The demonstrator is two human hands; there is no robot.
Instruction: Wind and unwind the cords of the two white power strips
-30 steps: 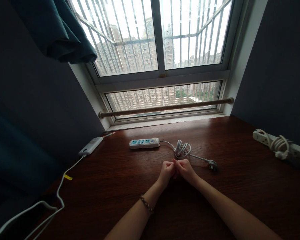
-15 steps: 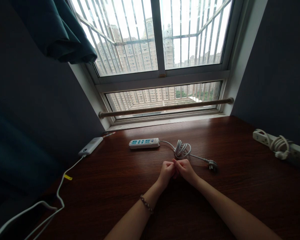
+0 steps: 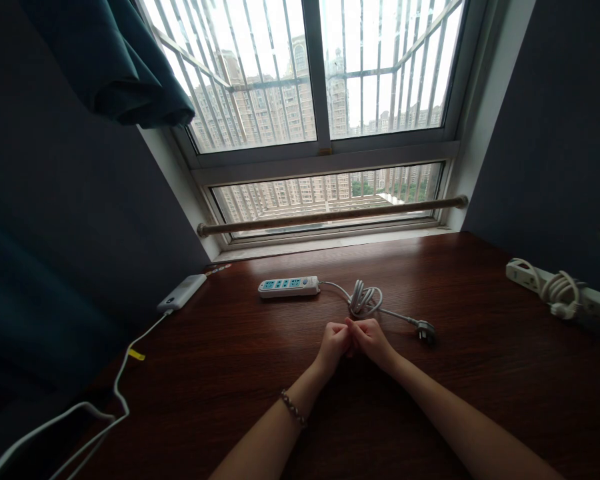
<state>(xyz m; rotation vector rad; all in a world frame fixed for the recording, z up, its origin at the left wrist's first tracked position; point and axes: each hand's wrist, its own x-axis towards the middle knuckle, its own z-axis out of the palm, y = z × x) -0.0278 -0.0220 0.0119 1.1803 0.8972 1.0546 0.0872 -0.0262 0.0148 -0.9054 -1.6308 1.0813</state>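
My left hand (image 3: 333,347) and my right hand (image 3: 371,340) meet at the fingertips, low over the brown tabletop. Both are closed with curled fingers, and nothing shows in either one. Just beyond them lies a coiled white cord (image 3: 363,300), apart from the fingers as far as I can see. It joins a white power strip (image 3: 289,287) with blue sockets at its left. On its right end is a grey plug (image 3: 425,331), lying on the wood with its prongs showing. The undersides of my hands are hidden.
At the left a white box-shaped device (image 3: 183,292) has a white cable (image 3: 121,373) running toward me, near a yellow tag (image 3: 137,355). Another power strip (image 3: 597,303) with a wound cord lies at the right. A barred window with a rail (image 3: 330,217) stands behind the tabletop (image 3: 220,387).
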